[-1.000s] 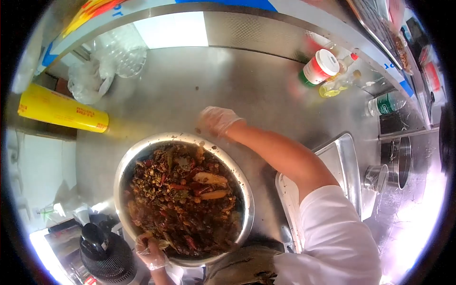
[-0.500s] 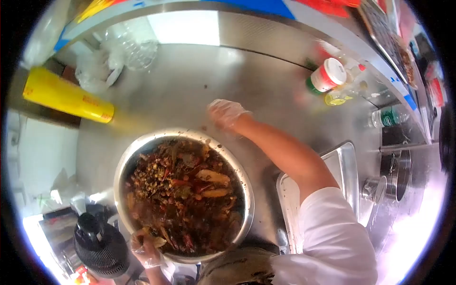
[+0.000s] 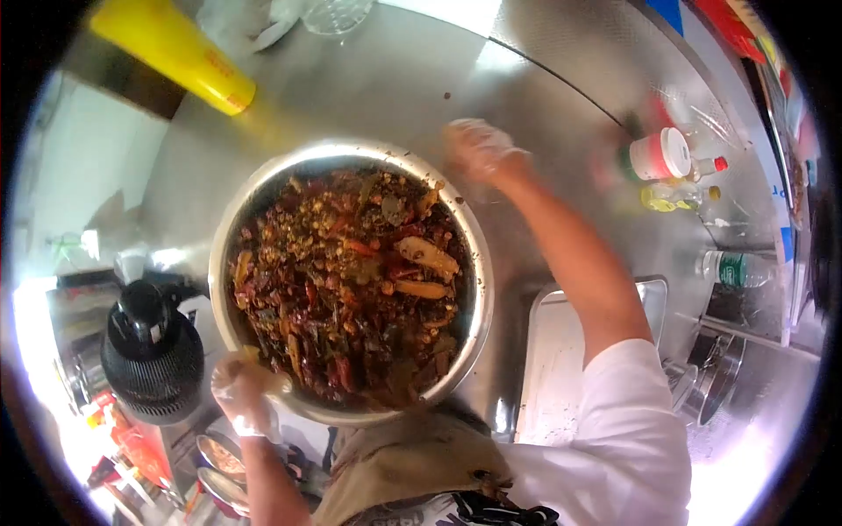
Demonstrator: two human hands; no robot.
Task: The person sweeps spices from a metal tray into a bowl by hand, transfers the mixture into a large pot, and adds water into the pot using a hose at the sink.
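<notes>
A large round metal bowl (image 3: 485, 285) holds a dark mix of chillies, small round bits and brown slices (image 3: 428, 256). My left hand (image 3: 243, 390), in a clear plastic glove, is closed at the bowl's lower left rim, with a pale piece between the fingers and the rim. Beyond the bowl's upper right edge, my right hand (image 3: 482, 151), also gloved, is over the steel counter (image 3: 368, 96). Its fingers are bent and blurred, and whether they hold anything cannot be made out.
A yellow roll (image 3: 180, 54) lies at the upper left. On the right stand a lidded cup (image 3: 660, 155), small bottles (image 3: 671, 196) and a green-labelled bottle (image 3: 739, 268). A metal tray (image 3: 553, 368) sits beneath my right arm; a black ribbed container (image 3: 152, 355) is at lower left.
The view has turned and shifted, so the counter items appear higher or farther right. My left hand stays at the rim; my right hand remains beyond the bowl.
</notes>
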